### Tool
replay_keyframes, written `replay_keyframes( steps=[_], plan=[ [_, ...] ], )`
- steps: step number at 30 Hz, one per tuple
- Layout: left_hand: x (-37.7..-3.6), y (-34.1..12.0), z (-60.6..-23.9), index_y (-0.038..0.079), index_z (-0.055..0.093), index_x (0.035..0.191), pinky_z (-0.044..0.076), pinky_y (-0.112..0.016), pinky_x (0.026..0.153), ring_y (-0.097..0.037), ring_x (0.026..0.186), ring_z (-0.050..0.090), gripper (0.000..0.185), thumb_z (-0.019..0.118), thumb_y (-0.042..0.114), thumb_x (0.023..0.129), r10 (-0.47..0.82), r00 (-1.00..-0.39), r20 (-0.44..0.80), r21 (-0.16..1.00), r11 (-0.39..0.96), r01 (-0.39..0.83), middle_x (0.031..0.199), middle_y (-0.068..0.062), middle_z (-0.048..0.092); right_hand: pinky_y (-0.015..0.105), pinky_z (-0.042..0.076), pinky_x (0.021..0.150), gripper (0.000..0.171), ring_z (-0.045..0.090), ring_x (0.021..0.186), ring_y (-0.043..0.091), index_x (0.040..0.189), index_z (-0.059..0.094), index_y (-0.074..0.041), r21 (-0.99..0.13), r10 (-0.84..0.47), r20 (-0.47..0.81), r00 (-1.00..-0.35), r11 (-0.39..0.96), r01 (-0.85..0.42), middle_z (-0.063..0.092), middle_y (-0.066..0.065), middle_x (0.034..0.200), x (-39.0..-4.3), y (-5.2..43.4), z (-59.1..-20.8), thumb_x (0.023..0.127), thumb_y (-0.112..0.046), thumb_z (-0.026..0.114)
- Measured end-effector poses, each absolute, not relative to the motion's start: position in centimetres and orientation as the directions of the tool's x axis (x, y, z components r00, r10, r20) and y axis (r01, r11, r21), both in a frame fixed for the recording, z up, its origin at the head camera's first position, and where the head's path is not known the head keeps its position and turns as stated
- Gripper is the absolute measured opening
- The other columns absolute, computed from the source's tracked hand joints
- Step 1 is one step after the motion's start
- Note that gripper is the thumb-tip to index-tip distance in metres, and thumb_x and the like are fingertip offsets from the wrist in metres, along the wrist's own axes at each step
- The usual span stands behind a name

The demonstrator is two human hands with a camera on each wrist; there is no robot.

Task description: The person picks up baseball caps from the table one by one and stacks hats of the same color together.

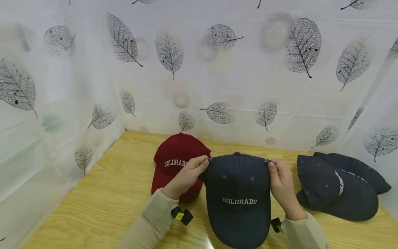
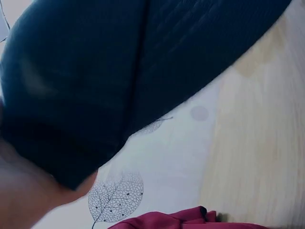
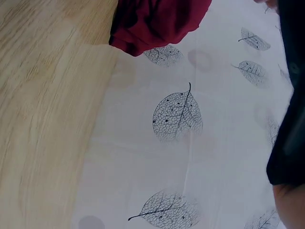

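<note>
Between both hands a dark navy baseball cap (image 1: 237, 183) hangs upright, brim down, its white COLORADO lettering facing the head camera. My left hand (image 1: 188, 174) pinches the cap's left upper side between thumb and fingers. On the opposite side, my right hand (image 1: 282, 185) pinches the right upper edge, thumb in front. The left wrist view shows the navy cap (image 2: 95, 71) close up, with part of the left hand (image 2: 33, 191) at its lower edge. At the right border of the right wrist view, the cap (image 3: 293, 129) and some of the right hand (image 3: 291, 205) appear.
A red COLORADO cap (image 1: 177, 152) sits behind the left hand on the wooden table (image 1: 102, 193). To the right lie two more dark caps, the front one (image 1: 348, 193) overlapping the rear one (image 1: 357, 166). A leaf-patterned white curtain (image 1: 192, 83) stands around the table.
</note>
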State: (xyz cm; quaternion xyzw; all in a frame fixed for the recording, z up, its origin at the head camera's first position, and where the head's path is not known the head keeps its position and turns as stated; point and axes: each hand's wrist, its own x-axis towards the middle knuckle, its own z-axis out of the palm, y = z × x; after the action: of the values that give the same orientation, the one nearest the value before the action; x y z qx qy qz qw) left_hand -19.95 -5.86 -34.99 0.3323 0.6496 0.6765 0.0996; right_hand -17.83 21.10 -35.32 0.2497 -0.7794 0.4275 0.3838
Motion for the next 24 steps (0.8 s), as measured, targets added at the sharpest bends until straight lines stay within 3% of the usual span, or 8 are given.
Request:
replay_keyframes(
  steps=[6, 11, 15, 20, 24],
  plan=[
    [-20.4, -5.1, -36.1, -0.001, 0.047, 0.082, 0.037, -0.028, 0.06, -0.015, 0.062, 0.043, 0.023, 0.04, 0.016, 0.095, 0.47, -0.866, 0.172, 0.979, 0.014, 0.202, 0.067, -0.004, 0.042, 0.022, 0.027, 0.043, 0.02, 0.031, 0.045, 0.006, 0.07, 0.051, 0.001, -0.549, -0.065, 0.71, -0.701, 0.573, -0.609, 0.036, -0.001, 0.058, -18.5, 21.5, -35.7, 0.086, 0.011, 0.045],
    [-20.7, -4.5, -37.2, 0.0, 0.048, 0.079, 0.033, -0.027, 0.058, -0.014, 0.061, 0.039, 0.024, 0.038, 0.014, 0.096, 0.392, -0.913, 0.112, 0.975, 0.133, 0.177, 0.065, -0.002, 0.038, 0.025, 0.032, 0.045, 0.02, 0.035, 0.046, 0.008, 0.075, 0.053, -0.002, -0.639, -0.09, 0.528, -0.844, 0.613, -0.465, 0.038, -0.001, 0.058, -19.1, 22.0, -36.1, 0.092, -0.005, 0.045],
    [-20.9, -4.2, -37.9, 0.001, 0.049, 0.085, 0.035, -0.029, 0.064, -0.016, 0.071, 0.043, 0.02, 0.036, 0.011, 0.096, 0.348, -0.93, 0.116, 0.956, 0.215, 0.199, 0.074, -0.003, 0.043, 0.028, 0.034, 0.044, 0.028, 0.036, 0.044, 0.013, 0.075, 0.052, -0.003, -0.704, -0.106, 0.37, -0.923, 0.616, -0.353, 0.038, 0.002, 0.057, -19.4, 22.3, -36.6, 0.095, -0.02, 0.041],
    [-20.9, -4.1, -38.0, 0.003, 0.05, 0.104, 0.037, -0.038, 0.083, -0.022, 0.096, 0.046, 0.016, 0.037, 0.009, 0.095, 0.308, -0.946, 0.101, 0.944, 0.272, 0.189, 0.103, -0.009, 0.051, 0.03, 0.036, 0.046, 0.03, 0.039, 0.047, 0.017, 0.076, 0.052, -0.002, -0.716, -0.073, 0.273, -0.959, 0.651, -0.254, 0.04, 0.005, 0.059, -19.7, 22.6, -36.8, 0.096, -0.022, 0.039],
    [-20.8, -4.2, -37.8, 0.006, 0.049, 0.11, 0.037, -0.04, 0.086, -0.023, 0.1, 0.047, 0.019, 0.043, 0.013, 0.094, 0.328, -0.942, 0.07, 0.931, 0.318, 0.18, 0.11, -0.009, 0.051, 0.031, 0.036, 0.052, 0.024, 0.042, 0.055, 0.017, 0.082, 0.055, -0.001, -0.688, -0.055, 0.251, -0.966, 0.693, -0.218, 0.046, 0.006, 0.066, -19.9, 23.0, -37.0, 0.095, -0.015, 0.04]
  ],
)
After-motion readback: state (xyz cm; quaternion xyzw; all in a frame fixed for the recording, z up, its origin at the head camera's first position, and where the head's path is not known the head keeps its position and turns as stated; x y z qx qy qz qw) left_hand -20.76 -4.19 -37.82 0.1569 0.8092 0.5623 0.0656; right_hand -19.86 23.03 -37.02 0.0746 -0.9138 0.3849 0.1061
